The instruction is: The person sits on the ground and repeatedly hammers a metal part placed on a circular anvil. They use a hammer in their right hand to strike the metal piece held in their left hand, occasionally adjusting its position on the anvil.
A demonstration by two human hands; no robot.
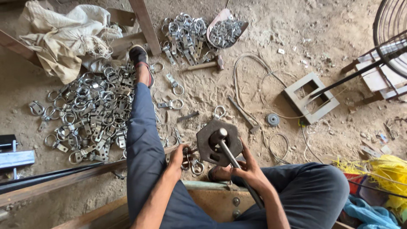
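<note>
Roughly centred in the view, the right hand (250, 167) is wrapped around a dark metal rod (237, 163) — fingers closed on its shaft, forearm coming up from the lower edge. The rod's rounded head (218, 135) is set against a dark hexagonal metal block (218, 142) resting on the dirt floor (263, 38). The left hand (178, 154) is reached down beside the block, fingers closed on a shiny ring clamp (191, 161) that lies just left of the block; the exact pinch is hard to make out, since the fingertips are partly hidden by the metal. The left leg (142, 131) in blue-grey trousers is stretched forward, ending in a dark sandal (139, 57); the right knee (313, 186) is bent at lower right.

A large heap of ring clamps (89, 114) is spread on the floor left of the leg, and a second pile (184, 34) lies at the top, beside a scoop filled with small parts (224, 29). A hammer (207, 65) is seen just below that pile. A grey rectangular frame (311, 97), a small disc (272, 119) and loose wire (254, 72) are well apart to the right. A crumpled sack (63, 34) is at upper left — a wire fan guard (392, 29) is cut off at the upper right corner. The rod's lower end is hidden behind the forearm.
</note>
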